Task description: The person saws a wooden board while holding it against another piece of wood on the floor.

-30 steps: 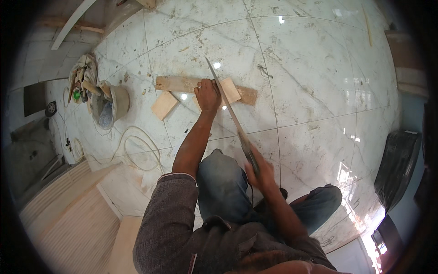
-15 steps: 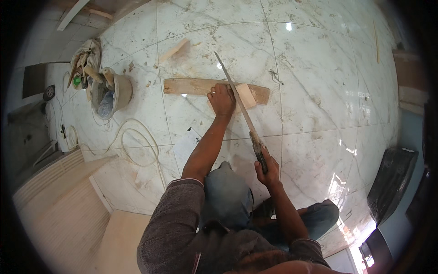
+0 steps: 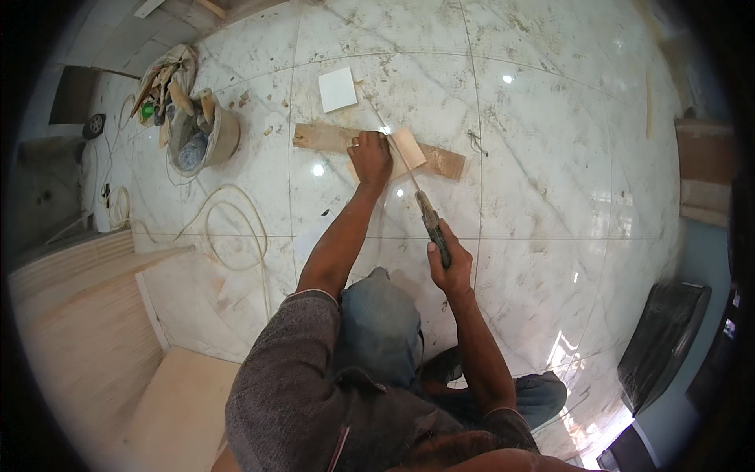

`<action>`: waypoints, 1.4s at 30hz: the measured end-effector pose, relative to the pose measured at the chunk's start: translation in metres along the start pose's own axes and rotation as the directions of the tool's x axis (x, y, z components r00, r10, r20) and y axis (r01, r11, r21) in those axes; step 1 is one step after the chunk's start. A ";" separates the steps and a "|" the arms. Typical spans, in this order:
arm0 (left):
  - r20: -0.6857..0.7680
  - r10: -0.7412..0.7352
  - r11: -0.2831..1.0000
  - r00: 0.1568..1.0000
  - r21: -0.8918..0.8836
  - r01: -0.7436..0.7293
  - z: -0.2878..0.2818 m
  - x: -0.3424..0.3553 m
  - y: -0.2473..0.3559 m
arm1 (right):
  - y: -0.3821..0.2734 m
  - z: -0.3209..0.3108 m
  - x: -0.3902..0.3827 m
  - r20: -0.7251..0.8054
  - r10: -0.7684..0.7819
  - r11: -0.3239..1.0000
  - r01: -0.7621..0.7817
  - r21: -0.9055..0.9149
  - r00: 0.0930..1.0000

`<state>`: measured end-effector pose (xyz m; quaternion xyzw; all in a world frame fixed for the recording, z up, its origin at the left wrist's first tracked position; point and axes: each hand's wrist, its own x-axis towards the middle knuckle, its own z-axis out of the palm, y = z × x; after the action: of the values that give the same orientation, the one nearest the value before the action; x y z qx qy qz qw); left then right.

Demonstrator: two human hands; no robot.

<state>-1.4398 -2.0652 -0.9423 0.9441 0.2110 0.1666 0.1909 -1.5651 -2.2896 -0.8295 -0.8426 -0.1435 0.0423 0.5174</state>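
My right hand [image 3: 451,266] is closed round the dark handle of a handsaw [image 3: 430,220]. The thin blade runs away from me across a pale flat board [image 3: 410,149], close beside my left hand's fingers. My left hand [image 3: 371,161] has its fingers curled over that board, pressing it down on a longer brown plank [image 3: 322,137] that lies crosswise on the floor. My hand covers part of both pieces. A white square offcut [image 3: 338,90] lies flat beyond the plank.
On the left stands a bucket [image 3: 224,141] of tools, beside a sack [image 3: 182,67]. A pale hose [image 3: 228,197] loops over the tiled floor [image 3: 550,189]. Light ribbed panels [image 3: 79,291] are at lower left, a black wrapped object [image 3: 664,338] at right.
The offcut beyond the plank, which showed a tan face, now lies flat with a white face up. The saw's blade has turned nearly edge-on. My left hand still presses the board.
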 end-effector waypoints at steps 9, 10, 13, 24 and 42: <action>0.099 0.009 0.998 0.995 0.066 -0.015 0.006 0.011 0.014 | -0.010 -0.012 -0.002 0.141 0.163 0.984 -0.150 -0.096 0.977; 0.112 0.010 0.998 0.994 0.064 -0.017 0.006 0.008 0.009 | -0.026 -0.022 -0.001 0.195 0.216 0.974 -0.198 -0.107 0.957; 0.151 -0.064 0.992 0.986 0.114 0.047 -0.002 0.012 0.006 | -0.084 -0.071 -0.015 0.269 0.337 0.940 -0.307 -0.150 0.902; 0.068 0.010 0.991 0.998 0.134 -0.019 0.015 0.000 -0.003 | -0.081 -0.096 -0.044 0.278 0.328 0.936 -0.271 -0.222 0.903; 0.067 0.059 0.986 0.996 0.151 -0.068 0.012 0.012 -0.001 | -0.068 -0.075 -0.018 0.245 0.264 0.961 -0.232 -0.153 0.933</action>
<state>-1.4247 -2.0620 -0.9506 0.9669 0.1870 0.1266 0.1190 -1.5789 -2.3307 -0.7360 -0.8707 -0.1054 0.2100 0.4321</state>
